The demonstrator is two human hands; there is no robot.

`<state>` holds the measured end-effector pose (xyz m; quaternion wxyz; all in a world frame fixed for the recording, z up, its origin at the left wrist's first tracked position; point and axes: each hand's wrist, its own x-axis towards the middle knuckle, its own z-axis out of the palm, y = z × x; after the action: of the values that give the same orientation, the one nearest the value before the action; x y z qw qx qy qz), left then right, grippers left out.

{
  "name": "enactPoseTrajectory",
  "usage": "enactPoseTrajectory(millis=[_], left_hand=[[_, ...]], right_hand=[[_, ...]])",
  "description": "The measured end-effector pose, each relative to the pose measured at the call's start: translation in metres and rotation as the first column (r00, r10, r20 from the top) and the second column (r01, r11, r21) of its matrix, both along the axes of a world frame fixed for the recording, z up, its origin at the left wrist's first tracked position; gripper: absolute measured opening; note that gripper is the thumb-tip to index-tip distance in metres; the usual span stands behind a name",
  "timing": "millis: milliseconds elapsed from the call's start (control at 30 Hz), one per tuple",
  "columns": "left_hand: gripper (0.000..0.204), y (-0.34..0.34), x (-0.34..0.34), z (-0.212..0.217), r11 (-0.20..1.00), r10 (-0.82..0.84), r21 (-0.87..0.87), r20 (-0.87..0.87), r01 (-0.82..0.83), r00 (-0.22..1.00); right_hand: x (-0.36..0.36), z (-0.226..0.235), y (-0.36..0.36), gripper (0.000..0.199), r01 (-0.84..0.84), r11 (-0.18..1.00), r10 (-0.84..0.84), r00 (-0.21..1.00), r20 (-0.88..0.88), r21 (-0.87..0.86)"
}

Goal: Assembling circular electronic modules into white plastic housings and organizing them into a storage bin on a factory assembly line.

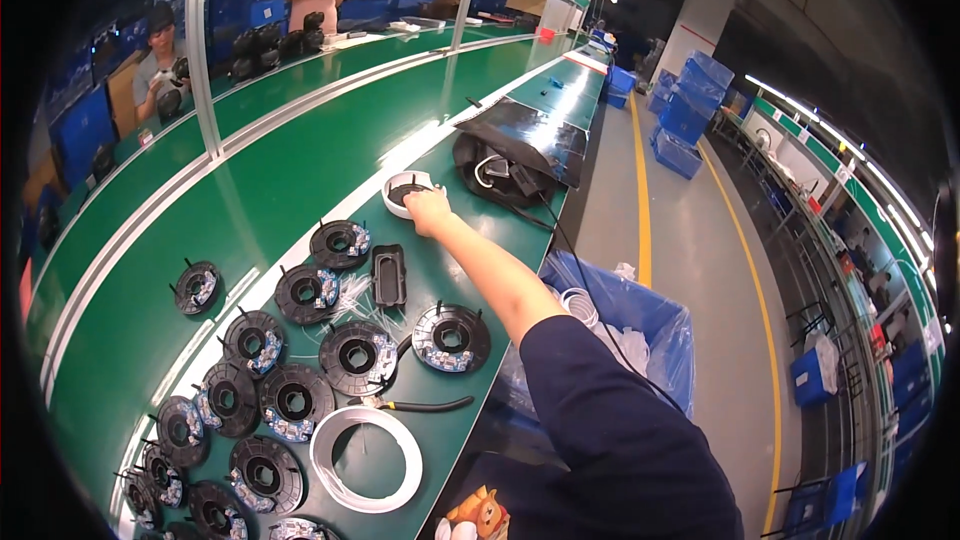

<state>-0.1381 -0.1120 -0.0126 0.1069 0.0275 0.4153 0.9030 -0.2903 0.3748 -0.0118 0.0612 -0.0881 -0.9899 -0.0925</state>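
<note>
On the green bench top, far out ahead, the right hand closes its fingers over the small white ring housing. Just behind the housing sits a black tray; nearer lie black round discs and a big white ring.

The right arm stretched far forward from the lower edge, dark sleeve to the elbow, forearm bare. The right hand lay palm down, fingers curled loosely. The left hand was out of sight.
</note>
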Motion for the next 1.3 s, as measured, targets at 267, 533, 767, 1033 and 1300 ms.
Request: enactPoseTrajectory(millis=[267,533,767,1033,1300], left_hand=[[0.027,0.000,0.054,0.030,0.998,0.044,-0.047,-0.069,-0.047,0.997],[0.035,-0.006,0.150,0.033,0.977,0.193,-0.082,-0.041,-0.196,0.980],[0.059,-0.020,0.271,0.029,0.951,0.164,-0.277,0.084,-0.135,0.983],[0.050,-0.081,0.383,-0.032,0.808,0.563,-0.021,0.318,-0.588,0.763],[0.036,-0.219,0.481,-0.170,-0.214,0.885,-0.458,0.282,-0.863,-0.369]], right_hand=[[0.063,0.061,-0.065,0.041,-0.578,0.814,0.547,0.725,-0.418,0.062],[0.223,0.112,-0.308,0.014,-0.858,-0.254,0.694,-0.483,-0.534,0.447],[0.319,0.072,-0.331,0.035,-0.843,-0.536,0.841,-0.527,-0.124,-0.056],[0.335,0.032,-0.353,0.035,-0.887,-0.311,0.929,-0.209,-0.304,-0.341],[0.343,-0.017,-0.370,0.036,-0.876,-0.111,0.937,0.066,-0.344,-0.469]])
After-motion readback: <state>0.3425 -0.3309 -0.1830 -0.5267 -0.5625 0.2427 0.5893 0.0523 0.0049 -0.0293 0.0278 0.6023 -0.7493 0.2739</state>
